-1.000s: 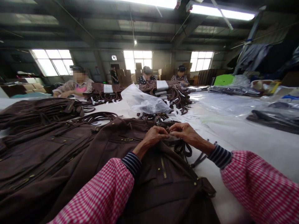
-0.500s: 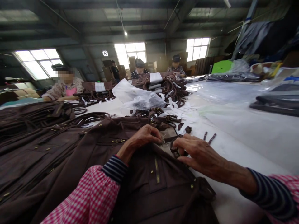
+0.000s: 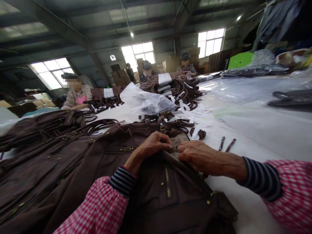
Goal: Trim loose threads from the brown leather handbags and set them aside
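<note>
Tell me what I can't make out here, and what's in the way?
All in the head view:
What, if anything, the right hand grips: hidden by the hand itself.
What the left hand pinches, if anything: its own curl covers it.
The near end of the brown item: cut off by the bottom edge.
The distant round white thing: too small and blurred to identify.
</note>
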`<control>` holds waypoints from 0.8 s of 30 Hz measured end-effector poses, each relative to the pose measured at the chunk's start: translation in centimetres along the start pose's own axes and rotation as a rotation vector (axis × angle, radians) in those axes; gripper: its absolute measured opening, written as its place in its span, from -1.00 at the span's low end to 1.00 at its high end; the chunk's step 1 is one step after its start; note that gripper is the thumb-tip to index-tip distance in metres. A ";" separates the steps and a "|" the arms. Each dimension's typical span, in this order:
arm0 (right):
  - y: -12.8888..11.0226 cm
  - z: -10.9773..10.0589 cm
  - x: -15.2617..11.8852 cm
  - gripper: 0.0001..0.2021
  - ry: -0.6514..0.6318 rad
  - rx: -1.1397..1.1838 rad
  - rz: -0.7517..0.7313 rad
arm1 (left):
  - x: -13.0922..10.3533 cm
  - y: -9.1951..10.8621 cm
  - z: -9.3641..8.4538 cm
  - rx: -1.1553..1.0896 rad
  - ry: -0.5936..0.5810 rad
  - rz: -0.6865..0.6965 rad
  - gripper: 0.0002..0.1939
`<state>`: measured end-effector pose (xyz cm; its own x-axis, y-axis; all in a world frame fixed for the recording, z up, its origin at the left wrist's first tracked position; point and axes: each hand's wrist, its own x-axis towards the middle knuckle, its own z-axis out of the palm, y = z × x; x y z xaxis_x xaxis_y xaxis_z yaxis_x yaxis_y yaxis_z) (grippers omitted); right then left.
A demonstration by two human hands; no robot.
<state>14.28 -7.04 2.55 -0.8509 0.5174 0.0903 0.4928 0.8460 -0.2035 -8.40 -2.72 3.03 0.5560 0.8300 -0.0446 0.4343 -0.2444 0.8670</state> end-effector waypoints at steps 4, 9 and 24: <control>1.0 0.2 0.0 -0.84 0.135 0.319 0.047 | 0.2 -0.5 0.2 -0.122 0.063 0.044 -0.75; 1.8 0.6 1.4 -0.82 0.443 0.902 0.402 | 0.9 -1.5 0.9 -0.322 0.156 0.089 -0.70; 2.0 2.3 3.9 -0.63 0.790 1.240 0.547 | 1.5 -2.1 1.8 -0.493 0.276 0.136 -0.64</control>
<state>11.54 -3.68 0.23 -0.1229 0.9842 0.1271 -0.0913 0.1163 -0.9890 -7.14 -1.86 0.26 0.3501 0.9234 0.1572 -0.0465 -0.1505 0.9875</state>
